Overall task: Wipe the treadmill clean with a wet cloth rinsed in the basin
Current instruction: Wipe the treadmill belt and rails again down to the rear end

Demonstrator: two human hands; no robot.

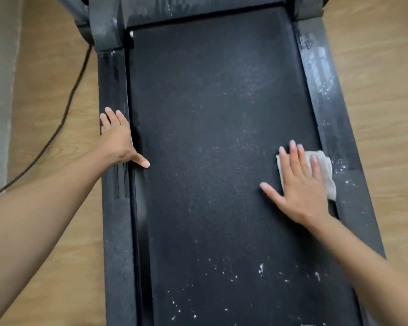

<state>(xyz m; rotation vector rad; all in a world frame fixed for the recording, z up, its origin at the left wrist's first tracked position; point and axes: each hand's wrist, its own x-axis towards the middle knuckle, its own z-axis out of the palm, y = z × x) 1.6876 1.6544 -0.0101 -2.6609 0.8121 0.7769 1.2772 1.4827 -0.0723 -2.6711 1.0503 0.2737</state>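
Matt, dusty belt — wood-look floor

We see a black belt flecked with white specks. The cloth under our right hand is white. The floor is light wood-grain.

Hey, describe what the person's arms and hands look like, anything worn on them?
Both are bare. The left hand and right hand wear no gloves, rings or watch, and no sleeve shows anywhere up to the frame edge. The nails look short and unpainted.

One treadmill, one cloth, two hands
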